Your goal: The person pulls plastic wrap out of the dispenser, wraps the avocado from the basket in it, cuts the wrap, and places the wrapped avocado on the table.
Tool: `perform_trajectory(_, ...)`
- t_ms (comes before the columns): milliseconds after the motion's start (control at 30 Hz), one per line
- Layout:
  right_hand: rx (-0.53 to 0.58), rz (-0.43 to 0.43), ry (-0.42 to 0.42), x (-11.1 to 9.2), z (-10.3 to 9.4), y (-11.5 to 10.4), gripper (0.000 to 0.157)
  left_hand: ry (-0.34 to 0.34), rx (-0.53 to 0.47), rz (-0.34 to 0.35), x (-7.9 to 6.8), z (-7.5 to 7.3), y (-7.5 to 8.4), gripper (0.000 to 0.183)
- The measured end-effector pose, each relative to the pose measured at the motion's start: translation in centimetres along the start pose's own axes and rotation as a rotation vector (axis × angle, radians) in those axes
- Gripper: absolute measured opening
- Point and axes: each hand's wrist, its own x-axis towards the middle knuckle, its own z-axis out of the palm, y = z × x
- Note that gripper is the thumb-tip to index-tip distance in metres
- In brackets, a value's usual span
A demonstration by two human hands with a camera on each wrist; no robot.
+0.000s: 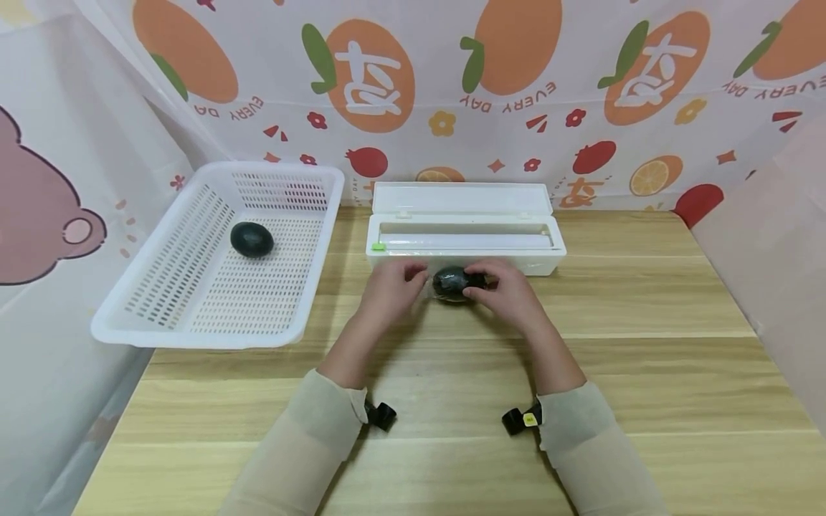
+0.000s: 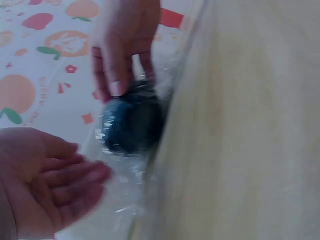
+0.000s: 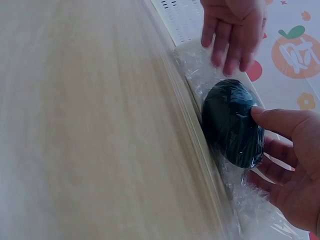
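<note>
Head view, dark oval: on the surface, between hands; three o'clock from the left hand, nine o'clock from the right hand.
Head view, long axis: roughly nine to three, one end toward each hand.
Head view, nearer hand: right, at the three o'clock end; left sits just off the nine o'clock end.
Head view, roll box: lid up, about twelve o'clock from the dark oval, just beside it.
Head view, basket: toward nine o'clock from the left hand, second dark oval inside (well apart from both hands).
Left wrist view, dark oval: two o'clock from left hand, six o'clock from right; wrapped in clear film.
Left wrist view, left hand: fairly wide, fingers loosely bent, no grip on the oval (touching film? can't tell).
Right wrist view, dark oval: ten o'clock from right hand, six o'clock from left.
Right wrist view, long axis: about eleven to five.
Right wrist view, right hand: narrowed on the oval, thumb on its side, fingers at the five o'clock end.
Right wrist view, film: loose stretches past both ends.
Right wrist view, key relation: probably the ungripped end, facing the free left hand across a small gap.
</note>
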Motion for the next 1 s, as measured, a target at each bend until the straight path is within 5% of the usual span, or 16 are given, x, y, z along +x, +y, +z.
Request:
perform_trajectory(167, -0.002, -0.005, 0.0, 0.1, 0.0, 0.0, 0.032, -0.11, 0.109, 0.038, 0.1, -0.2, -0.2, 0.018)
perform_trajectory(300, -0.011, -0.012, -0.002, 0.1, 0.1, 0.0, 0.033, -0.153, 0.1, 0.041, 0.2, 0.4, -0.6, 0.02)
perform_trajectory(533, -0.01, -0.012, -0.021, 0.3, 0.1, 0.0, 0.032, -0.156, 0.062, 0.013, 0.1, 1.2, -1.0, 0.049)
perform_trajectory(800, 0.274, 0.145, 0.056, -0.1, -0.7, 0.7, 0.029, -0.155, 0.136, 0.016, -0.1, 1.9, -0.9, 0.049)
perform_trajectory(1000, 0.154, 0.173, 0.07, -0.1, -1.0, 0.9, 0.03, -0.152, 0.156, 0.008, 0.0, 2.0, -0.8, 0.052)
